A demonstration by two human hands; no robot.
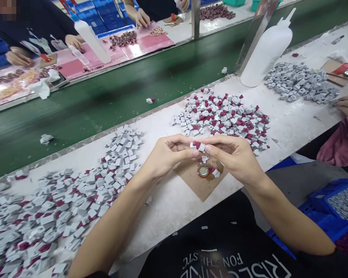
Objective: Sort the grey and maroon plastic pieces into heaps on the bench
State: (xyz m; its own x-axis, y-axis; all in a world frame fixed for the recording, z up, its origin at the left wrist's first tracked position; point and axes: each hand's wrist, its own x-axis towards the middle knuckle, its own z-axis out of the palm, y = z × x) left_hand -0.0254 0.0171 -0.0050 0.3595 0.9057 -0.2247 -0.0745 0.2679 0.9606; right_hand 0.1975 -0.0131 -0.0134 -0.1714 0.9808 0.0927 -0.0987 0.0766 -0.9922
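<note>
Between the fingertips of both my hands is a small grey and dark-red plastic part (pixel 197 145). My left hand (pixel 174 152) pinches its left end with thumb and fingers. From the other side, my right hand (pixel 230 152) grips the right end the same way. Below them lies a square of brown cardboard (pixel 201 189), stained wet in places. On it sit a small round dish (pixel 203 171) with a reddish rim and another grey and dark-red part (pixel 215 172). Just under my fingers a small pale piece (pixel 204 158) also shows.
Heaps of grey and dark-red parts lie left (pixel 84 200) and behind my hands (pixel 226 112). A white squeeze bottle (pixel 266 54) stands by a metal post. A green conveyor belt (pixel 118 100) runs beyond the table. Co-workers' hands (pixel 142 18) show across it; blue crates (pixel 321 204) are at right.
</note>
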